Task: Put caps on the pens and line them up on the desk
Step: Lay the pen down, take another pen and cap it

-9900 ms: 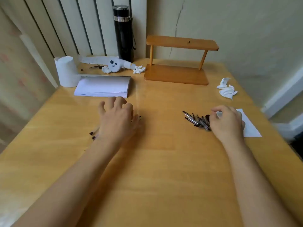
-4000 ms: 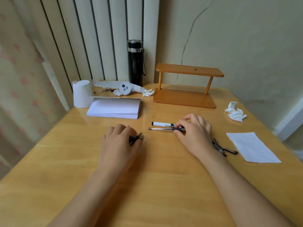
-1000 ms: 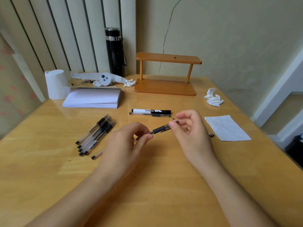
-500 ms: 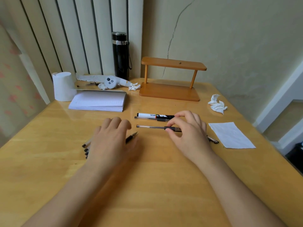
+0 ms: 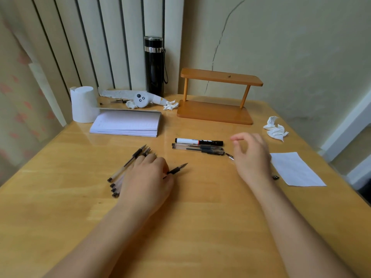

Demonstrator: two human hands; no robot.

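Three capped pens lie side by side mid-desk: a white and black marker [image 5: 198,141] and two clear gel pens [image 5: 197,148] just in front of it. My left hand [image 5: 147,180] rests over a pile of uncapped pens [image 5: 128,164] and pinches one uncapped pen [image 5: 176,169] whose tip points right. My right hand [image 5: 252,157] hovers blurred, right of the capped row, fingers apart and holding nothing. A loose cap [image 5: 230,156] peeks out at its left edge and another small black piece [image 5: 276,177] at its right; other caps are hidden beneath it.
A stack of paper [image 5: 126,125], a white paper roll [image 5: 83,104], a black flask [image 5: 154,65] and a wooden stand [image 5: 216,97] line the desk's back. A crumpled tissue [image 5: 276,130] and a white sheet [image 5: 295,169] lie at the right.
My right hand let go of the newly capped gel pen in the row and drew back to the right. My left hand closed on another uncapped pen from the pile.
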